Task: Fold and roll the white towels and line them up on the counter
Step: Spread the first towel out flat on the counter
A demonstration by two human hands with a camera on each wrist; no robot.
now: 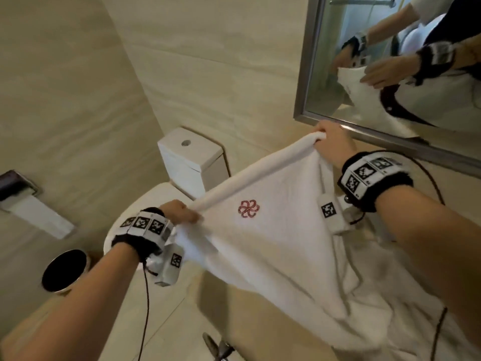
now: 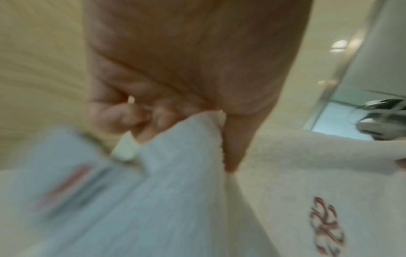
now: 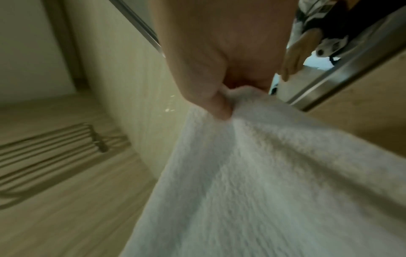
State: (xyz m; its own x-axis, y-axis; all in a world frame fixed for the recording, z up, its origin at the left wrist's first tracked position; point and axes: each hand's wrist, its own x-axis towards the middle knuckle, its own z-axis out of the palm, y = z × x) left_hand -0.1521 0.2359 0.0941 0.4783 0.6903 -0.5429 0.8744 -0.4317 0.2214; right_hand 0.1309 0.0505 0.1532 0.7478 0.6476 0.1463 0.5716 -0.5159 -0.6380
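A white towel (image 1: 273, 243) with a red flower emblem (image 1: 248, 208) hangs stretched in the air between my two hands. My left hand (image 1: 179, 211) pinches its lower-left corner, fingers curled round the cloth. My right hand (image 1: 330, 142) grips the upper-right corner just below the mirror. The top edge runs taut between them and the rest drapes down onto the beige counter (image 1: 208, 316). In the left wrist view my left hand (image 2: 197, 125) pinches the towel (image 2: 285, 173) by its edge. In the right wrist view my right hand (image 3: 219, 97) bunches the towel (image 3: 274, 173).
A white toilet with its cistern (image 1: 190, 162) stands behind the towel. A metal-framed mirror (image 1: 390, 74) fills the upper right wall. A paper holder (image 1: 26, 201) is on the left wall, a round black-mouthed bin (image 1: 65, 270) below it. A tap (image 1: 218, 347) sits at the bottom edge.
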